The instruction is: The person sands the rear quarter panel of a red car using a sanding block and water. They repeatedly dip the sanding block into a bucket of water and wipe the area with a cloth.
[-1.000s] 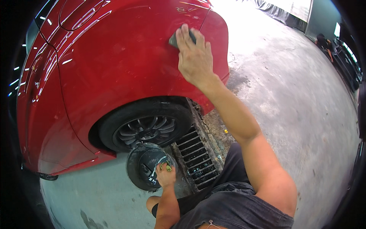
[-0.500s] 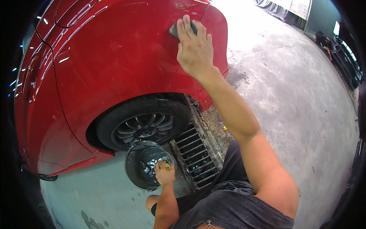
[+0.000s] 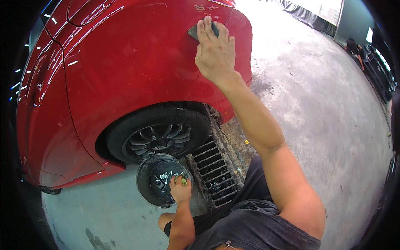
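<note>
My right hand (image 3: 216, 56) is stretched over the rear side panel of a red car (image 3: 137, 62). Its fingers press a flat, dark grey-green pad (image 3: 193, 32) onto the paint above the wheel (image 3: 158, 139); most of the pad is hidden under them. Lower down, my left hand (image 3: 181, 192) is over a black bucket (image 3: 143, 185) holding dark, glinting liquid. Its fingers are closed round a small yellow-green thing (image 3: 183, 181), perhaps a cloth or sponge; I cannot tell which. Light scratch-like marks (image 3: 204, 7) show on the paint beyond my right hand.
A metal drain grate (image 3: 214, 175) runs beside the bucket and under the car's rear. Broken concrete edges it, with a small yellow scrap (image 3: 246, 142) there. Far right, a person (image 3: 355, 49) is beside dark equipment (image 3: 377, 68). Grey floor (image 3: 308, 104) stretches to the right.
The whole view has shifted slightly. My right hand stays on the panel with the pad, and my left stays at the bucket; neither has clearly moved against the car or bucket.
</note>
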The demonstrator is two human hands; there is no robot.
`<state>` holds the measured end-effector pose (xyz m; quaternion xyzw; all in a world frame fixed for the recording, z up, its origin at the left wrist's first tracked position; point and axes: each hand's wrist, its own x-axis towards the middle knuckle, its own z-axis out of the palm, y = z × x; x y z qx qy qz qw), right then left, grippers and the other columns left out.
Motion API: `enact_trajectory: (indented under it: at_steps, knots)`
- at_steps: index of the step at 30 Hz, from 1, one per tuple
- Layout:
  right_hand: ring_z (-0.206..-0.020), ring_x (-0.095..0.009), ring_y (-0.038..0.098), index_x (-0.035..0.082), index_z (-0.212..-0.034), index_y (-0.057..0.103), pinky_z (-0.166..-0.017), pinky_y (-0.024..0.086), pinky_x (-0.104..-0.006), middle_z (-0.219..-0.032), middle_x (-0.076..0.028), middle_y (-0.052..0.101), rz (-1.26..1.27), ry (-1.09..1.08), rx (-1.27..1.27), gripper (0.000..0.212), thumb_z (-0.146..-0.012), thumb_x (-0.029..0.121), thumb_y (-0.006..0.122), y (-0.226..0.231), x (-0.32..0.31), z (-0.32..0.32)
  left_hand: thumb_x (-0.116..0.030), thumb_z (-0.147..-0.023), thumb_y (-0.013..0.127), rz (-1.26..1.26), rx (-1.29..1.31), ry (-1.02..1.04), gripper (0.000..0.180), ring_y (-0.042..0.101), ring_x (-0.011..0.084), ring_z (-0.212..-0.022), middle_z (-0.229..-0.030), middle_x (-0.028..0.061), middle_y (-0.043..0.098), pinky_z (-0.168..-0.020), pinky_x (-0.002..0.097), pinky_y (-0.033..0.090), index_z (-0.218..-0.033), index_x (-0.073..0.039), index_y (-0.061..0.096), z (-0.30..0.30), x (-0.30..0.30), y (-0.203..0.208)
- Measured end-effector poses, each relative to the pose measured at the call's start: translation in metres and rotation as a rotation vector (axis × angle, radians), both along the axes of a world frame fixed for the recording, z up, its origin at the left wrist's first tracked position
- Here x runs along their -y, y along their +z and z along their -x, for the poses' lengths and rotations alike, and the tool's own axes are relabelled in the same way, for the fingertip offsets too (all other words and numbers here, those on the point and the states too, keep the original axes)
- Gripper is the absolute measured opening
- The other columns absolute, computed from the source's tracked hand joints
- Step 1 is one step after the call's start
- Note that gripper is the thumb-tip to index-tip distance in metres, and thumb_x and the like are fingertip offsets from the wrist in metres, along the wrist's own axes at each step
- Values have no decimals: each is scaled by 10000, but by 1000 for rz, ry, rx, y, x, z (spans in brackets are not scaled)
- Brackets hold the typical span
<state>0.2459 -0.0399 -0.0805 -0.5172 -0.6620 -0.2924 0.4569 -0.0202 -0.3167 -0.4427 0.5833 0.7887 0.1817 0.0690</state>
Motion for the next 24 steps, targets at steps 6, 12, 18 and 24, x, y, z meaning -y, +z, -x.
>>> enact_trajectory:
  at_steps: [6, 12, 18, 24]
  knots:
    - [-1424, -364, 464, -5, -1495, 583, -1022, 481, -515, -1614, -143, 543, -63, 46, 37, 569, -951, 159, 616, -1, 1, 4, -335, -886, 766, 0, -25, 0, 364, 608, 414, -1242, -1418, 136, 603, -959, 529, 591, -1170, -109, 748, 4, 1, 0]
    - [-1414, -357, 468, -4, -1489, 588, -1031, 470, -510, -1601, -144, 555, -51, 58, 75, 573, -944, 168, 629, -6, 5, 11, -329, -886, 762, -41, -8, 5, 360, 609, 412, -1246, -1419, 139, 602, -968, 532, 587, -1168, -106, 743, 2, -3, -4]
    - [-1399, -360, 479, -2, -1479, 597, -1022, 472, -531, -1583, -147, 569, -74, 85, 23, 568, -937, 159, 637, 3, 3, 13, -341, -897, 751, -6, -26, -1, 373, 602, 412, -1257, -1415, 137, 601, -979, 534, 581, -1185, -105, 738, 3, 3, -1]
    - [-1401, -365, 476, -7, -1487, 589, -1032, 465, -529, -1603, -146, 547, -84, 81, 14, 576, -937, 156, 638, 11, 1, 15, -356, -901, 743, 24, -3, 2, 386, 600, 408, -1262, -1412, 134, 598, -982, 528, 579, -1191, -101, 740, -3, -1, 3]
